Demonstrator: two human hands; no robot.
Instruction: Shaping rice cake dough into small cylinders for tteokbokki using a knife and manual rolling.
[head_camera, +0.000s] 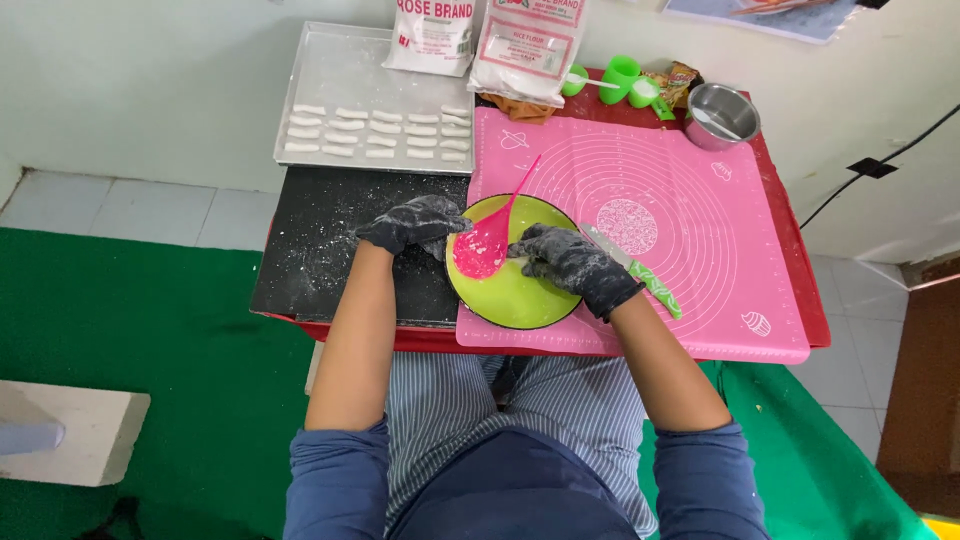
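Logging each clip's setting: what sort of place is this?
Probably a home or small-shop baking corner: a low table with a pink baking mat, a metal tray of shaped dough pieces, and flour bags against the wall.

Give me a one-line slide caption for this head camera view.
Gloved left hand and right hand over a green plate with a pink spatula, on a pink baking mat.

Glossy plastic plate (520, 295), matt silicone mat (700, 250) (floury), metal tray (340, 80)

Your plate (520, 300) on the mat's (700, 270) left edge, spoon (490, 240) in it, knife (640, 272) right of it, tray (330, 90) behind, bowl (722, 115) far right on the worktop (805, 290).
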